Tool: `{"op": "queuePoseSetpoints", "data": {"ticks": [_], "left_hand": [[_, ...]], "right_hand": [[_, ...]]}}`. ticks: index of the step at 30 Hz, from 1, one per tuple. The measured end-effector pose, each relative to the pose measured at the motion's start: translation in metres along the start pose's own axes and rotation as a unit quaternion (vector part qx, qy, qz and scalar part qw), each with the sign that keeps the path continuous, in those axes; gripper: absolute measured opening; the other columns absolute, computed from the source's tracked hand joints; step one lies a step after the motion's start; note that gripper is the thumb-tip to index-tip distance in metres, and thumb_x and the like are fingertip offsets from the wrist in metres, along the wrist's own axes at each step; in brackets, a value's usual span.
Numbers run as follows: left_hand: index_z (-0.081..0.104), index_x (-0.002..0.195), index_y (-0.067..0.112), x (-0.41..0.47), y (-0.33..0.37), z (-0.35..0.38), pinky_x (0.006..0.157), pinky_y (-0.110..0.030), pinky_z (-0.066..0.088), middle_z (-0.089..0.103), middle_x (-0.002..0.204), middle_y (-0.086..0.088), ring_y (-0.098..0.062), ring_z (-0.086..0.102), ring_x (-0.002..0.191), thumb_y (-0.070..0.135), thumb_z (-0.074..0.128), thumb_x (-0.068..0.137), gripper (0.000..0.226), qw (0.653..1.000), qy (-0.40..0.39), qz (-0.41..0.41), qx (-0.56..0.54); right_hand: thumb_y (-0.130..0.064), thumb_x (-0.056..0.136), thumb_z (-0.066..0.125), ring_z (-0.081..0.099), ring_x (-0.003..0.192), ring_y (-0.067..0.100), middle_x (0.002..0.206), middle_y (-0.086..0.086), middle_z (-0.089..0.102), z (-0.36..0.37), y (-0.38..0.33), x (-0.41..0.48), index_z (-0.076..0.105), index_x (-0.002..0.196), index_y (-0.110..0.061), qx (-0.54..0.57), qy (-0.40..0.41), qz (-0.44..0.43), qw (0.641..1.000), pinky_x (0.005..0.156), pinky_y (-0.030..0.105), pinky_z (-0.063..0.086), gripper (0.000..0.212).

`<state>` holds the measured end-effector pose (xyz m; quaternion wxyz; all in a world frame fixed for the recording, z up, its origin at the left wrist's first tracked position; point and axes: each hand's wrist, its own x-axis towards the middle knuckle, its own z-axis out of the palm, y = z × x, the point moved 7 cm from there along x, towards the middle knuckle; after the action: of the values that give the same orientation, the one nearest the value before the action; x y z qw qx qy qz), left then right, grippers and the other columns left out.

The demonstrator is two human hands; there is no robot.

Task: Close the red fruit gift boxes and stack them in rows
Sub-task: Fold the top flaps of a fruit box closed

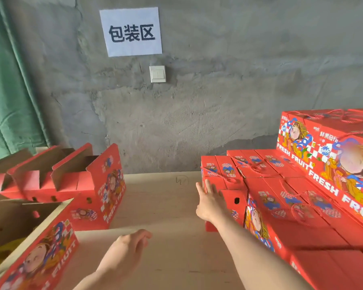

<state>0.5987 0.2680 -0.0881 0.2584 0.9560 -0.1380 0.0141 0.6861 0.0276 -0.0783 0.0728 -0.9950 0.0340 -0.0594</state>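
Reaching far, the right hand [210, 203] lays straight fingers on the left end of a closed red box [234, 195] at right; the left hand [128, 250] hovers relaxed. The stacked boxes [327, 185] read "FRESH FRUIT"; the wall sign [131, 32] reads 包装区.

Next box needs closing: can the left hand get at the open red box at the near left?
Probably yes. The left hand is empty and hovers just right of that open box, with only bare table between them.

Boxes [281, 185]: red printed cardboard, slight sheen; open flaps [71, 166] raw brown inside. Worktop [155, 195]: pale matt wood. Wall [218, 91]: rough grey cement. Sign [131, 31]: white paper.
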Motion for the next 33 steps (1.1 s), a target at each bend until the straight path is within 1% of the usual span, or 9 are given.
{"op": "queuePoseSetpoints", "data": {"ticks": [6, 11, 15, 17, 21, 23, 26, 28, 33], "left_hand": [[0.052, 0.088, 0.022, -0.050, 0.008, -0.030, 0.068, -0.026, 0.040, 0.054, 0.079, 0.010, -0.021, 0.058, 0.085, 0.022, 0.038, 0.093, 0.015, 0.988, -0.046, 0.025, 0.142], [0.059, 0.103, 0.025, -0.113, -0.008, -0.093, 0.083, -0.029, 0.048, 0.063, 0.109, 0.005, -0.021, 0.061, 0.100, 0.032, 0.044, 0.094, 0.019, 0.973, -0.080, 0.044, 0.211], [0.060, 0.108, 0.033, -0.157, -0.047, -0.167, 0.070, -0.021, 0.046, 0.063, 0.104, 0.011, -0.011, 0.062, 0.091, 0.039, 0.051, 0.093, 0.018, 0.976, 0.000, -0.007, 0.217], [0.063, 0.105, 0.032, -0.185, -0.069, -0.198, 0.066, -0.019, 0.046, 0.064, 0.101, 0.010, -0.009, 0.060, 0.084, 0.040, 0.052, 0.093, 0.018, 0.977, 0.033, -0.034, 0.207], [0.065, 0.102, 0.029, -0.254, -0.106, -0.237, 0.077, -0.028, 0.052, 0.064, 0.103, 0.009, -0.013, 0.061, 0.090, 0.036, 0.050, 0.095, 0.018, 0.976, 0.043, -0.067, 0.204], [0.065, 0.107, 0.029, -0.291, -0.121, -0.253, 0.085, -0.032, 0.050, 0.064, 0.109, 0.010, -0.013, 0.060, 0.098, 0.034, 0.051, 0.094, 0.020, 0.976, 0.051, -0.086, 0.195], [0.065, 0.110, 0.027, -0.344, -0.141, -0.273, 0.085, -0.028, 0.048, 0.064, 0.109, 0.009, -0.012, 0.060, 0.097, 0.033, 0.053, 0.093, 0.021, 0.974, 0.076, -0.110, 0.184], [0.065, 0.112, 0.026, -0.374, -0.153, -0.277, 0.086, -0.027, 0.046, 0.064, 0.111, 0.009, -0.012, 0.059, 0.099, 0.031, 0.053, 0.094, 0.022, 0.973, 0.076, -0.124, 0.179], [0.060, 0.121, 0.025, -0.415, -0.166, -0.275, 0.099, -0.024, 0.038, 0.056, 0.126, 0.009, -0.010, 0.050, 0.117, 0.027, 0.047, 0.097, 0.028, 0.976, 0.079, -0.117, 0.166]], "right_hand": [[-0.025, 0.093, 0.048, 0.041, 0.133, 0.020, 0.145, 0.005, 0.044, 0.025, -0.087, -0.080, 0.043, 0.139, -0.013, 0.128, -0.127, -0.118, 0.976, 0.106, 0.025, 0.032, 0.048], [-0.031, 0.092, 0.050, 0.047, 0.125, 0.020, 0.133, 0.003, 0.056, 0.030, -0.185, -0.192, 0.052, 0.133, -0.015, 0.130, -0.221, -0.286, 0.923, 0.098, 0.020, 0.032, 0.044], [-0.037, 0.088, 0.051, 0.052, 0.119, 0.019, 0.122, 0.003, 0.060, 0.030, -0.265, -0.259, 0.052, 0.130, -0.021, 0.190, -0.269, -0.300, 0.895, 0.092, 0.021, 0.037, 0.044], [-0.050, 0.087, 0.053, 0.051, 0.121, 0.014, 0.130, 0.000, 0.057, 0.032, -0.306, -0.289, 0.051, 0.132, -0.019, 0.261, -0.327, -0.272, 0.866, 0.099, 0.024, 0.037, 0.055], [-0.077, 0.075, 0.049, 0.052, 0.099, 0.004, 0.099, -0.013, 0.058, 0.029, -0.369, -0.340, 0.063, 0.106, -0.020, 0.473, -0.436, -0.126, 0.756, 0.085, 0.027, 0.034, 0.067], [-0.065, 0.080, 0.058, 0.053, 0.107, 0.014, 0.116, -0.004, 0.056, 0.037, -0.384, -0.353, 0.054, 0.123, -0.011, 0.488, -0.433, -0.052, 0.756, 0.097, 0.034, 0.039, 0.069], [-0.035, 0.086, 0.066, 0.066, 0.084, 0.031, 0.117, 0.021, 0.058, 0.043, -0.397, -0.373, 0.049, 0.111, -0.004, 0.539, -0.403, 0.052, 0.738, 0.068, 0.045, 0.058, 0.043], [-0.013, 0.089, 0.059, 0.063, 0.080, 0.030, 0.103, 0.019, 0.058, 0.041, -0.399, -0.381, 0.046, 0.094, -0.009, 0.555, -0.353, 0.096, 0.747, 0.055, 0.039, 0.057, 0.014], [0.002, 0.090, 0.044, 0.054, 0.076, 0.019, 0.089, 0.008, 0.049, 0.027, -0.382, -0.382, 0.042, 0.098, -0.008, 0.508, -0.250, 0.111, 0.817, 0.042, 0.023, 0.045, 0.013]]}}
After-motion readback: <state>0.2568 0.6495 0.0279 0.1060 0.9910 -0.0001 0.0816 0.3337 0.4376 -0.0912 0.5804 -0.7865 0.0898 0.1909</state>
